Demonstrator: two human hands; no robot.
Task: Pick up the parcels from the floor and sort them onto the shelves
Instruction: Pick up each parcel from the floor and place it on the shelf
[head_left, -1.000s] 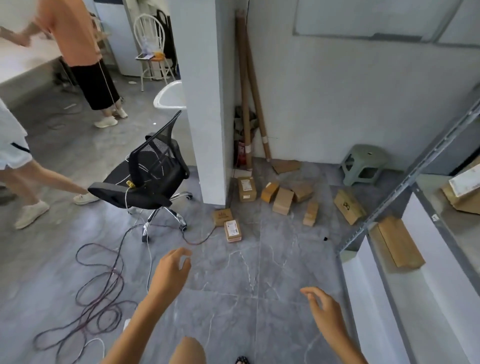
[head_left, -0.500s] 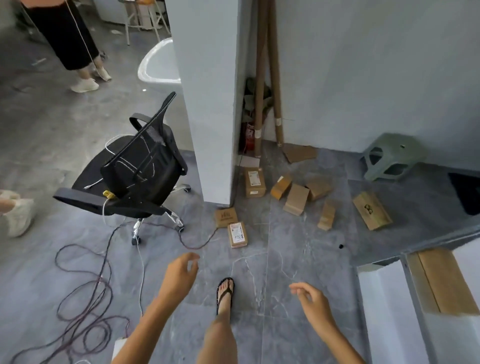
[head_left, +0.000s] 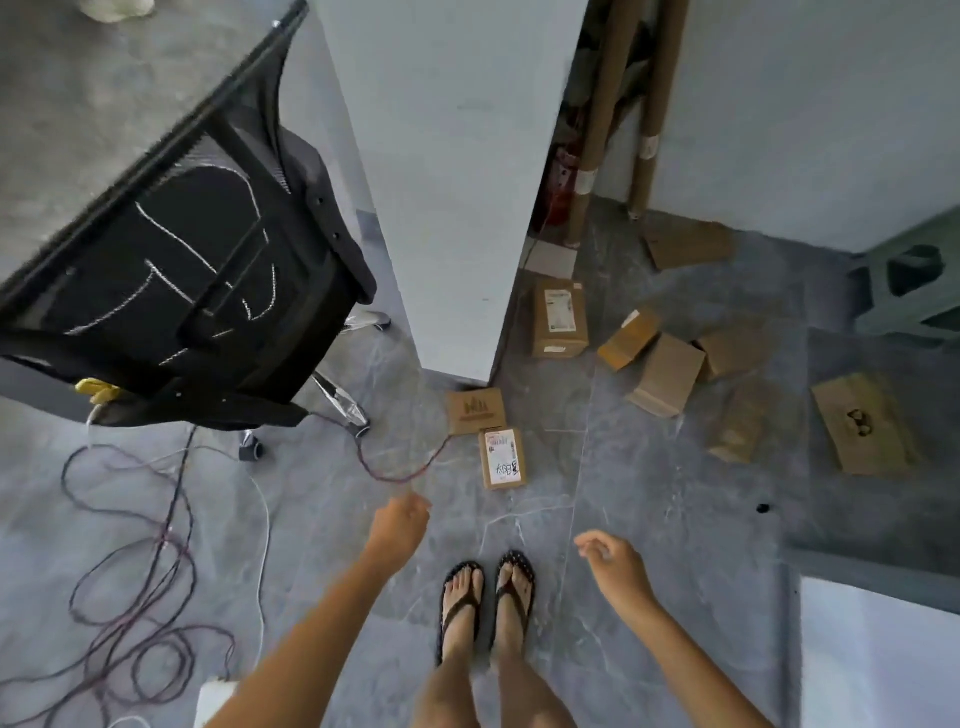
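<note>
Several brown cardboard parcels lie on the grey floor ahead of my feet. Nearest is a small labelled parcel (head_left: 502, 458), touching a printed parcel (head_left: 475, 410) at the foot of the white pillar. A larger labelled parcel (head_left: 559, 318) lies beyond, with more to the right, among them a plain box (head_left: 667, 374) and a flat printed parcel (head_left: 862, 423). My left hand (head_left: 397, 527) hangs just short of the nearest parcel, fingers loosely curled and holding nothing. My right hand (head_left: 615, 564) is lower right, fingers apart and empty.
A black office chair (head_left: 176, 291) stands at the left. Loose cables (head_left: 140, 582) sprawl over the floor below it. The white pillar (head_left: 441, 182) rises ahead, cardboard tubes (head_left: 597, 119) lean in the corner, a green stool (head_left: 914, 280) sits far right. A white shelf edge (head_left: 878, 654) shows bottom right.
The view has tilted down and come closer to the parcels. Both feet now stand together. My hands have stayed low and empty; the shelf has nearly left the view.
</note>
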